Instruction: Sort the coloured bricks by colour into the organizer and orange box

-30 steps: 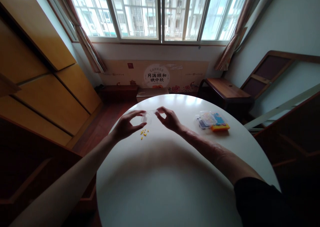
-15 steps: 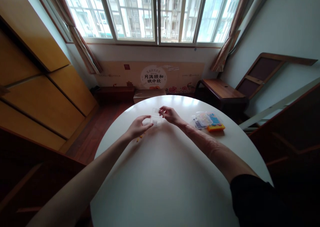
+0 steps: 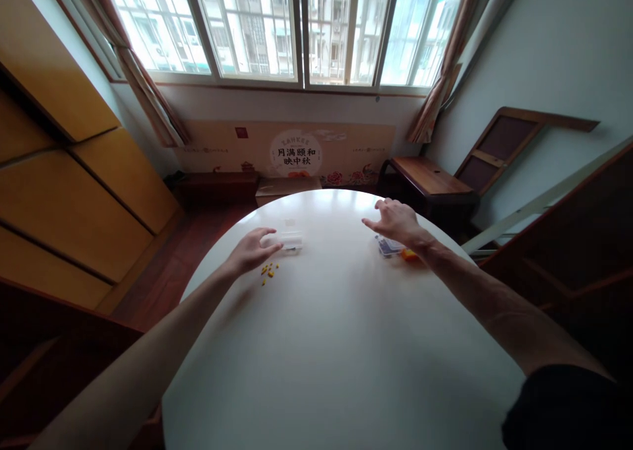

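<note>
A small clear plastic box (image 3: 291, 241) lies on the round white table (image 3: 326, 344), toward its far side. My left hand (image 3: 251, 250) rests beside the box with fingers loosely spread, fingertips close to it. Several small yellow pieces (image 3: 269, 271) lie on the table just below that hand. My right hand (image 3: 395, 222) hovers open, fingers apart, over a clear and orange sorting case (image 3: 393, 249) at the right, hiding most of it.
Wooden cabinets (image 3: 74, 192) line the left wall. A low dark wooden bench (image 3: 430, 179) stands behind the table at the right, and a wooden frame (image 3: 499, 146) leans on the right wall. Windows with curtains fill the back.
Both hands held the clear box together; now it lies on the table by my left hand. My right hand has let go and moved right, over the sorting case.
</note>
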`<state>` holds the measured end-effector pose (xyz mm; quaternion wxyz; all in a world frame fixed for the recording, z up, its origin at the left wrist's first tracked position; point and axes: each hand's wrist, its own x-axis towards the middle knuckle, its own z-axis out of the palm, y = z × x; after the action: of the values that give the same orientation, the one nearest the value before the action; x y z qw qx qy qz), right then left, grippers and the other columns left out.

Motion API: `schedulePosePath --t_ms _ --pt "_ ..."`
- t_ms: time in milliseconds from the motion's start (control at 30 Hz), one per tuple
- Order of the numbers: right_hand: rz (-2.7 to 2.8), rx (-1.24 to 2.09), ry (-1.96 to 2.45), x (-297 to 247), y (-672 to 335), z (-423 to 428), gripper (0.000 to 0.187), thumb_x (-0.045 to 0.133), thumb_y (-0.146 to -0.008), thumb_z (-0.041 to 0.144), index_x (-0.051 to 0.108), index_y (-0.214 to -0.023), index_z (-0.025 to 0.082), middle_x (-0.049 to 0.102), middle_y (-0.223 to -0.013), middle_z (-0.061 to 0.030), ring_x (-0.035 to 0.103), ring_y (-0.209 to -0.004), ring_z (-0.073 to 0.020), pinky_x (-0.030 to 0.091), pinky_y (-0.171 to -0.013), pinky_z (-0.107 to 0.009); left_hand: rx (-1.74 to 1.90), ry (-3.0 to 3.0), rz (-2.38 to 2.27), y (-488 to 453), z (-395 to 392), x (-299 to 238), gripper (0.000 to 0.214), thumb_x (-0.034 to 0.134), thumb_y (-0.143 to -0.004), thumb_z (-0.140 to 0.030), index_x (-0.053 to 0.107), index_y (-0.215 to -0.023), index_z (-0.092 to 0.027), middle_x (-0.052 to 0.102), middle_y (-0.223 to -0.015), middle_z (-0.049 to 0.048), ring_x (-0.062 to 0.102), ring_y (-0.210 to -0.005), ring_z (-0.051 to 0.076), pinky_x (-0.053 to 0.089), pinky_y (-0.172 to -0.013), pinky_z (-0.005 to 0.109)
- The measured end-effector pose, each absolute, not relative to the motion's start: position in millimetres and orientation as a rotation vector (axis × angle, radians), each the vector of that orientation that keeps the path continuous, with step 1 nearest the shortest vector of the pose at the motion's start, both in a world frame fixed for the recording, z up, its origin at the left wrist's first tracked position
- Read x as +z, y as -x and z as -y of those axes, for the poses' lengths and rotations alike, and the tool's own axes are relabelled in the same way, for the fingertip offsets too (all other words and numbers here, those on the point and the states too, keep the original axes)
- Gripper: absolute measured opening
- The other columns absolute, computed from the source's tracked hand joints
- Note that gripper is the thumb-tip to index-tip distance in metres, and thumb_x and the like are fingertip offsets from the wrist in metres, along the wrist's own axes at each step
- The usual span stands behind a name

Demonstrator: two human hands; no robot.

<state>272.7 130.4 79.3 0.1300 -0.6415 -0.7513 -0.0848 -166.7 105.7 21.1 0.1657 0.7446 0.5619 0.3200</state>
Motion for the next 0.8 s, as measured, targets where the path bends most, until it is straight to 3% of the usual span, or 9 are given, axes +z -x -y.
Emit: schedulePosePath --t_ms 133,367,533,633,800 --pt "2.207 -0.315 2.105 76.2 -306.0 -104.2 0.079 0.066 -0.096 0.08 0.067 -0.131 0.01 0.072 -0.127 -0.0243 0.071 -0.116 -0.0364 0.051 -0.096 -0.04 1.139 -2.064 -1.748 157.1 -94.9 40.9 0.041 0.069 -0.094 -0.056 0.08 -0.112 -0.021 0.081 -0.121 0.0109 0.076 -0.112 0.031 0.06 -0.098 0.043" --pt "2.244 -0.35 2.1 71.5 -298.3 -94.7 0.06 0.07 -0.099 0.055 0.063 -0.136 0.009 0.071 -0.131 -0.0249 0.072 -0.115 -0.0365 0.052 -0.094 -0.04 1.333 -2.204 -1.653 118.7 -63.5 66.8 0.029 0.065 -0.1 -0.048 0.076 -0.099 -0.021 0.079 -0.104 0.0055 0.074 -0.09 0.023 0.06 -0.084 0.036" --pt "2.312 -0.073 1.924 72.9 -291.6 -87.3 0.058 0.077 -0.094 0.051 0.064 -0.137 0.014 0.078 -0.124 -0.019 0.076 -0.11 -0.0339 0.052 -0.091 -0.036 1.21 -2.361 -1.412 87.4 -39.6 67.4 0.024 0.065 -0.103 -0.044 0.075 -0.099 -0.022 0.077 -0.106 0.0064 0.073 -0.09 0.023 0.058 -0.08 0.034" --pt "2.327 0.159 1.629 71.6 -282.9 -77.4 0.055 0.081 -0.093 0.05 0.067 -0.135 0.018 0.08 -0.122 -0.014 0.078 -0.104 -0.0301 0.054 -0.089 -0.034 1.066 -2.368 -1.296 64.6 -31.4 60.8 0.028 0.07 -0.102 -0.048 0.075 -0.111 -0.022 0.077 -0.114 0.0077 0.075 -0.091 0.023 0.059 -0.09 0.04" --pt "2.273 0.513 1.215 72.9 -252.3 -56.4 0.057 0.085 -0.093 0.06 0.071 -0.133 0.021 0.083 -0.118 -0.0101 0.08 -0.103 -0.0274 0.059 -0.087 -0.034 0.921 -2.017 -1.123 29.1 -31.8 44.2 0.063 0.077 -0.097 -0.064 0.067 -0.141 -0.019 0.074 -0.137 0.0147 0.077 -0.109 0.029 0.062 -0.086 0.04"
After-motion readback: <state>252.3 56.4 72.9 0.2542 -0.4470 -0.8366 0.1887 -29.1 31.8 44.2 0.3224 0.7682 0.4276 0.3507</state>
